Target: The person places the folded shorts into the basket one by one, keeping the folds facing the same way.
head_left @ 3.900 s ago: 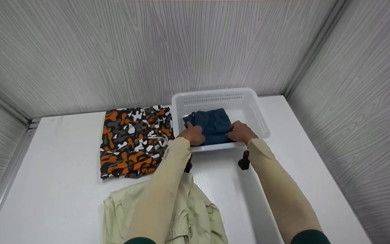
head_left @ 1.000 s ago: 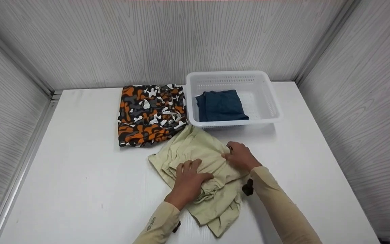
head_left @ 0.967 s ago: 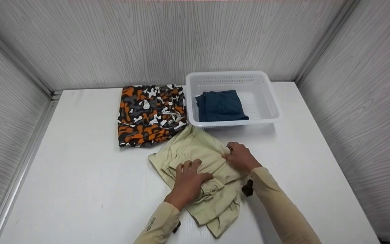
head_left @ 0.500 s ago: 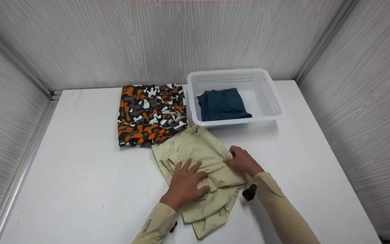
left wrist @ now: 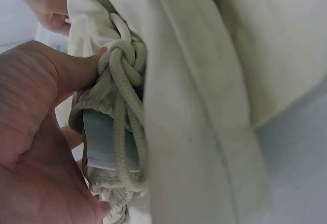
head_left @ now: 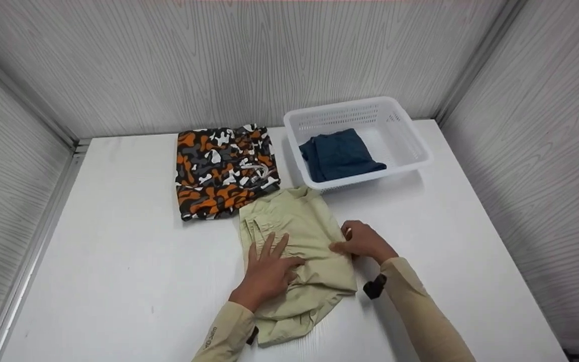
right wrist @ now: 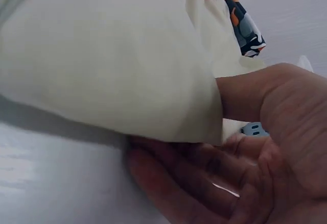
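- Pale green garment (head_left: 297, 251) — lower centre of head view, on white table (head_left: 118, 261).
- Left hand (head_left: 267, 271) flat on it, fingers straight.
- Right hand (head_left: 362, 241) pinches its right edge — thumb over, fingers under.
- Camouflage shorts (head_left: 224, 168) and white basket (head_left: 410, 148) above.

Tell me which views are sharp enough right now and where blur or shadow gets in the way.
Head view: evenly lit and sharp, soft shadow beside the white basket. Left wrist view: drawstring knot crisp, the left hand a blurred mass up close. Right wrist view: pale green garment soft and washed out, right hand blurred, camouflage cloth small but readable.
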### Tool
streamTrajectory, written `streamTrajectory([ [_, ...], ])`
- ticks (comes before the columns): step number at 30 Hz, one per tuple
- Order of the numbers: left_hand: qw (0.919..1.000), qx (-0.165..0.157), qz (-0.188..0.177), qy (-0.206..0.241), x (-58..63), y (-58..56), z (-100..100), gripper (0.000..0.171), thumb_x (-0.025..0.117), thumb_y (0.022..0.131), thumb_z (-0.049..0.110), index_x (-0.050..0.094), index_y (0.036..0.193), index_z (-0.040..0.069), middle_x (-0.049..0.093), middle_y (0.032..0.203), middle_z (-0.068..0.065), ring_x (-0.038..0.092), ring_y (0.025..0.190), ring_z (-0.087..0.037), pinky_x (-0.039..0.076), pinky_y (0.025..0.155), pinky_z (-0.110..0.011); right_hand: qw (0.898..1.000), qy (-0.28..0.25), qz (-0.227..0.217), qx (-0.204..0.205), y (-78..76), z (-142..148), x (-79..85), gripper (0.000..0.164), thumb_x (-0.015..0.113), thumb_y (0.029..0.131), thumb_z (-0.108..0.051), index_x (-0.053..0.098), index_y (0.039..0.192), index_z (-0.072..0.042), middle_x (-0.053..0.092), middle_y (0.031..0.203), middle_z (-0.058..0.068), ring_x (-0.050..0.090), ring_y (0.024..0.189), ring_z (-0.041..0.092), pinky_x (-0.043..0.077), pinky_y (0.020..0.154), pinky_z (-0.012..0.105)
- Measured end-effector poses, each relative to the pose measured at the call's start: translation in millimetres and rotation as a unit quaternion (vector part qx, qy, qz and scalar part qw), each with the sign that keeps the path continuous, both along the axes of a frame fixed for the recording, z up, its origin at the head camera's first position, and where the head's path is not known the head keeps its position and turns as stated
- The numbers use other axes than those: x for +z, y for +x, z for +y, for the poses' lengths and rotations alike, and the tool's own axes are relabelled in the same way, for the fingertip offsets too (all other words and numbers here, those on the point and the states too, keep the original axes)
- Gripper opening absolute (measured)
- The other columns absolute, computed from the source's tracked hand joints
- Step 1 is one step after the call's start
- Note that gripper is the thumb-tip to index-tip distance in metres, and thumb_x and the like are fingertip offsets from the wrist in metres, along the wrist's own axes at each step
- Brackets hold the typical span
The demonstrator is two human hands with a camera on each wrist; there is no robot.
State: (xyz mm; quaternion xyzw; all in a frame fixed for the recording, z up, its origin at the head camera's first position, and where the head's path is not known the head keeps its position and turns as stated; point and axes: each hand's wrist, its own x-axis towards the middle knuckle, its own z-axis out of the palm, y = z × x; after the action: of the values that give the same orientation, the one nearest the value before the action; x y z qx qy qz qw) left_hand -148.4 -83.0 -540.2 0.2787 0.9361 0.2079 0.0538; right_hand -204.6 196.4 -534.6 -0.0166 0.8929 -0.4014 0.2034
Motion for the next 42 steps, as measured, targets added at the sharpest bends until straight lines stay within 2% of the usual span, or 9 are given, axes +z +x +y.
streamTrajectory([
  [4, 0.9997, -0.006, -0.020, 0.014, 0.4, 1.1, -3, 0.031, 0.067, 0.097, 0.024, 0.071, 0.128, 0.027, 0.032, 0.162, -0.017, 0.017, 0.150, -0.047, 0.017, 0.106, -0.080, 0.999, -0.020, 0.029, -0.019, -3.0, -5, -0.8, 0.039, 0.078, 0.090, -0.031, 0.061, 0.109, -0.002, 0.065, 0.090, 0.013, 0.061, 0.070, 0.020, 0.052, 0.061, 0.033],
  [10, 0.9978, -0.021, -0.059, 0.022, 3.6, -4.3, -7, 0.031, 0.068, 0.096, 0.022, 0.073, 0.127, 0.026, 0.028, 0.165, -0.013, 0.011, 0.153, -0.041, 0.013, 0.109, -0.079, 0.989, -0.135, -0.035, -0.056, -5.2, -16, -10.2, 0.058, 0.075, 0.092, -0.039, 0.058, 0.138, -0.007, 0.066, 0.117, 0.013, 0.064, 0.098, 0.022, 0.053, 0.083, 0.036],
  [15, 0.9950, -0.040, -0.081, 0.042, 4.2, -12.2, -13, 0.027, 0.073, 0.092, 0.019, 0.078, 0.118, 0.025, 0.029, 0.165, -0.009, 0.010, 0.154, -0.036, 0.008, 0.110, -0.077, 0.962, -0.247, -0.096, -0.064, -4.7, -25, -9.4, 0.050, 0.072, 0.094, -0.027, 0.061, 0.135, -0.002, 0.069, 0.114, 0.014, 0.067, 0.098, 0.021, 0.054, 0.086, 0.035],
  [19, 0.9933, -0.044, -0.084, 0.066, 2.6, -16.3, -17, 0.028, 0.076, 0.088, 0.016, 0.079, 0.115, 0.024, 0.030, 0.164, -0.009, 0.012, 0.154, -0.035, 0.009, 0.111, -0.076, 0.962, -0.253, -0.085, -0.062, -0.1, -31, -4.8, 0.046, 0.068, 0.095, -0.019, 0.059, 0.135, 0.000, 0.067, 0.115, 0.014, 0.066, 0.098, 0.021, 0.054, 0.084, 0.035],
  [25, 0.9880, 0.067, -0.032, 0.135, -3.0, -11.2, -30, 0.059, 0.083, 0.082, 0.036, 0.065, 0.137, 0.025, 0.024, 0.164, -0.020, 0.021, 0.146, -0.048, 0.020, 0.110, -0.073, 0.957, -0.271, -0.048, -0.093, 8.4, -35, -11.6, 0.051, 0.058, 0.092, -0.007, 0.056, 0.142, -0.007, 0.061, 0.126, 0.015, 0.059, 0.108, 0.026, 0.048, 0.092, 0.039],
  [31, 0.9274, 0.262, -0.142, 0.226, 0.9, -8.3, -47, 0.087, 0.076, 0.086, 0.052, 0.040, 0.156, 0.015, 0.031, 0.154, -0.029, 0.030, 0.139, -0.051, 0.031, 0.106, -0.068, 0.940, -0.324, -0.018, -0.102, 16.5, -36, -26.2, 0.062, 0.055, 0.092, 0.001, 0.045, 0.153, -0.011, 0.056, 0.139, 0.014, 0.054, 0.121, 0.028, 0.042, 0.102, 0.042],
  [37, 0.8401, 0.303, -0.306, 0.330, 2.9, -23.6, -54, 0.101, 0.075, 0.091, 0.044, 0.016, 0.160, 0.002, 0.045, 0.147, -0.028, 0.049, 0.131, -0.041, 0.042, 0.105, -0.056, 0.922, -0.357, -0.048, -0.138, 22.0, -37, -32.4, 0.070, 0.058, 0.090, 0.000, 0.040, 0.157, -0.015, 0.052, 0.141, 0.016, 0.053, 0.121, 0.028, 0.042, 0.101, 0.041],
  [40, 0.8030, 0.302, -0.354, 0.372, 0.7, -29.2, -58, 0.091, 0.077, 0.090, 0.040, 0.031, 0.154, -0.005, 0.051, 0.141, -0.028, 0.053, 0.128, -0.039, 0.043, 0.106, -0.052, 0.916, -0.363, -0.068, -0.156, 24.7, -39, -35.7, 0.073, 0.060, 0.089, 0.000, 0.039, 0.157, -0.016, 0.050, 0.143, 0.015, 0.050, 0.123, 0.028, 0.039, 0.103, 0.041],
  [42, 0.7915, 0.289, -0.368, 0.394, -1.1, -30.8, -57, 0.077, 0.079, 0.089, 0.036, 0.047, 0.145, -0.006, 0.057, 0.133, -0.025, 0.058, 0.120, -0.035, 0.047, 0.102, -0.048, 0.916, -0.363, -0.071, -0.156, 25.9, -39, -37.8, 0.075, 0.060, 0.088, 0.000, 0.038, 0.158, -0.015, 0.050, 0.144, 0.015, 0.049, 0.124, 0.028, 0.038, 0.104, 0.042],
])
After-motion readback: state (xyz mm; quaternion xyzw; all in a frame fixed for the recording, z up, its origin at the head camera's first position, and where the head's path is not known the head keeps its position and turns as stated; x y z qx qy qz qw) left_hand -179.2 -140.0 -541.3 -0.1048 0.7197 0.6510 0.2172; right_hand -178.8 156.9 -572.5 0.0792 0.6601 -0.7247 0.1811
